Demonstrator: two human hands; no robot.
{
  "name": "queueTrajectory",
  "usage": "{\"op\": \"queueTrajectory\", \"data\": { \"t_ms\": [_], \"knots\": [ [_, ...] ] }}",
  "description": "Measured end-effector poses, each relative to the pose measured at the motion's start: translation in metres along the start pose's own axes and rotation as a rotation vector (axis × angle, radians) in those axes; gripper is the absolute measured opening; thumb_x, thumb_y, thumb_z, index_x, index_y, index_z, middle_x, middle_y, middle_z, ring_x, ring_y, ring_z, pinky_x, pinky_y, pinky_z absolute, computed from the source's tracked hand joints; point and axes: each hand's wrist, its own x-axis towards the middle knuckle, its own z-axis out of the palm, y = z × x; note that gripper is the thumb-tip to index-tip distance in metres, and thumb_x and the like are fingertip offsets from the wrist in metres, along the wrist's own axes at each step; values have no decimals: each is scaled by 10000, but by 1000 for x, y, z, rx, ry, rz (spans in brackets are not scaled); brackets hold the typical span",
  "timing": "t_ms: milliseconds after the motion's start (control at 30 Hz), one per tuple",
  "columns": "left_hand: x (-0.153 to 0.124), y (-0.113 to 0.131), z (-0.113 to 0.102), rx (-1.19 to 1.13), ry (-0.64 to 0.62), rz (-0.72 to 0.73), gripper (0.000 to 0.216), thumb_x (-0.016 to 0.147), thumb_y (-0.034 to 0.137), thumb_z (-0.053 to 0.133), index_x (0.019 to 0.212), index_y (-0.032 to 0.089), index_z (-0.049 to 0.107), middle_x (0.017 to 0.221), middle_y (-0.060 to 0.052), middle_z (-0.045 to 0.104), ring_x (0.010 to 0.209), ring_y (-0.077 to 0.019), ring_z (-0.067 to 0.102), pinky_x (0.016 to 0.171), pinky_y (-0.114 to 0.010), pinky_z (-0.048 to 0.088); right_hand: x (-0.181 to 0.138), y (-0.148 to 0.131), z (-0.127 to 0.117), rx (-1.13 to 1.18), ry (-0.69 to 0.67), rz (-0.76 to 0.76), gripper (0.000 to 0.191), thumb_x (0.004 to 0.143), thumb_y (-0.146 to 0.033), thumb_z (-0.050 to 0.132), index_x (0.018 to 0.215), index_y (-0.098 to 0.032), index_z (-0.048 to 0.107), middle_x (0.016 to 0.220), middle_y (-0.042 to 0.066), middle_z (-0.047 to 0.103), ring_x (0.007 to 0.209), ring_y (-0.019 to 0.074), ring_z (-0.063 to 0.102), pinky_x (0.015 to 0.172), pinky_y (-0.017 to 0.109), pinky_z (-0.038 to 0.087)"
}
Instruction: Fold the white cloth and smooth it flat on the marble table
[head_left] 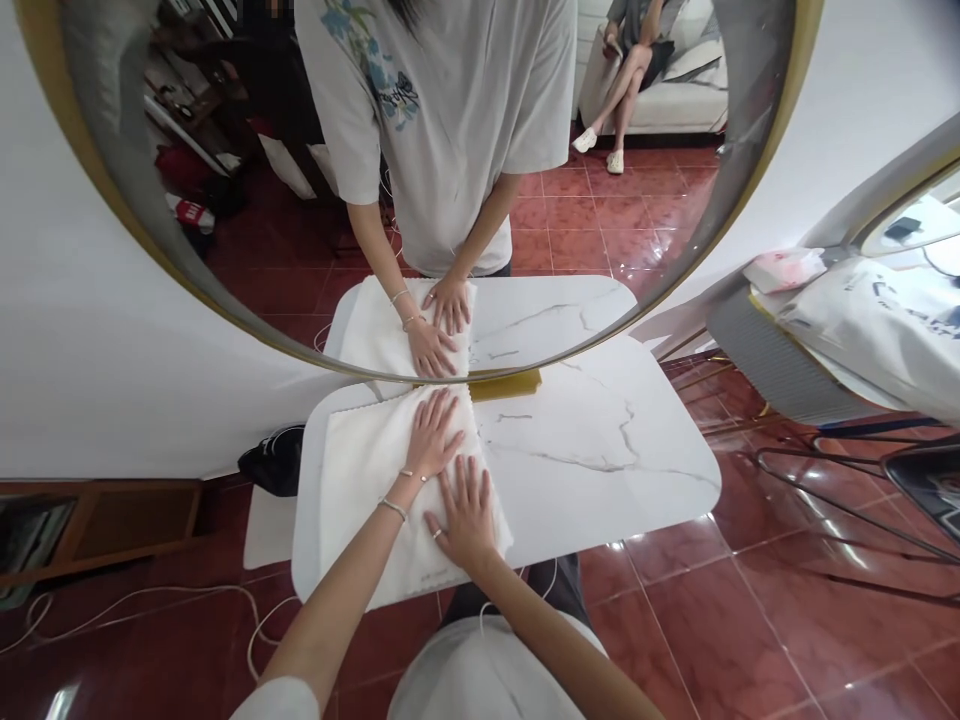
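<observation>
A white cloth (367, 470) lies folded flat on the left part of a white marble table (600, 450). My left hand (433, 435) rests flat on the cloth's far right part, fingers spread, with bracelets on the wrist. My right hand (466, 512) lies flat on the cloth nearer to me, fingers stretched out, a ring on one finger. Both palms press down on the cloth close to its right edge. Neither hand holds anything.
A big round gold-framed mirror (450, 200) stands behind the table and reflects me, the cloth and a seated person on a sofa. A black bag (274, 462) lies on the floor left of the table. White cables trail over the red tiles (750, 620). A chair with bags (862, 330) stands right.
</observation>
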Motion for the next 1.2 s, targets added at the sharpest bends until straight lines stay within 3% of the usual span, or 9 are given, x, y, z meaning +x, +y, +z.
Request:
{"op": "queueTrajectory", "data": {
  "t_ms": [100, 300, 400, 567, 767, 867, 967, 1100, 1200],
  "knots": [
    [5, 13, 6, -13, 13, -2, 636, 931, 406, 430, 1493, 160, 262, 1582, -122, 200, 1473, -279, 96, 1177, -506, 130, -7, 10, 2, -26, 19, 25, 748, 935, -584, 333, 1533, -215, 75, 1585, 143, 97, 1459, 341, 82, 1143, 535, 97],
    [32, 77, 31, -106, -7, 104, 659, 914, 426, 459, 1492, 176, 261, 1590, -116, 171, 1475, -281, 69, 1185, -512, 138, -38, 57, -3, -145, 95, 174, 715, 941, -542, 363, 1530, -243, 88, 1595, 105, 65, 1463, 328, 61, 1144, 529, 118],
    [35, 87, 35, -134, 3, 110, 644, 919, 424, 457, 1488, 186, 270, 1594, -104, 161, 1475, -265, 85, 1191, -492, 153, -43, 64, -5, -187, 126, 211, 714, 950, -503, 365, 1531, -246, 38, 1598, 102, 22, 1462, 337, 55, 1138, 542, 131],
    [8, 43, 19, -110, 7, 45, 624, 918, 405, 478, 1481, 210, 291, 1593, -91, 171, 1474, -256, 104, 1185, -486, 177, -29, 30, 10, -172, 118, 130, 735, 944, -494, 371, 1531, -236, 11, 1597, 123, 20, 1460, 352, 37, 1131, 559, 129],
    [-27, -14, -4, -81, -22, -14, 622, 918, 405, 484, 1480, 221, 295, 1588, -85, 194, 1471, -254, 121, 1183, -487, 187, -16, -17, 31, -87, 116, 11, 708, 933, -527, 393, 1530, -240, 145, 1588, 137, 125, 1456, 359, 74, 1123, 567, 154],
    [-39, -23, -13, -91, -13, -82, 578, 935, 386, 453, 1476, 255, 298, 1576, -57, 243, 1463, -210, 173, 1181, -445, 220, -5, -18, 32, -31, 185, 8, 603, 948, -471, 394, 1487, -215, 307, 1531, 144, 303, 1438, 322, 189, 1125, 535, 215],
    [-61, -33, -23, -61, 36, -235, 505, 971, 354, 365, 1465, 263, 322, 1578, -75, 234, 1462, -244, 173, 1172, -540, 166, 22, -9, 26, 7, 265, -13, 532, 960, -374, 385, 1439, -142, 381, 1466, 164, 404, 1417, 305, 247, 1118, 521, 266],
    [-89, -50, -35, 45, -22, -475, 541, 952, 458, 400, 1454, 261, 361, 1586, -134, 174, 1458, -354, 128, 1095, -702, 68, 74, 3, 17, -35, 243, -218, 548, 966, -317, 360, 1458, -78, 315, 1534, 162, 293, 1455, 278, 146, 1145, 493, 240],
    [-87, -61, -36, 85, -44, -502, 579, 926, 503, 439, 1462, 305, 342, 1592, -119, 156, 1462, -357, 95, 1072, -727, 33, 107, 8, 15, -49, 225, -252, 596, 965, -353, 351, 1464, -35, 282, 1540, 183, 264, 1459, 260, 136, 1158, 472, 217]
  ]
}}
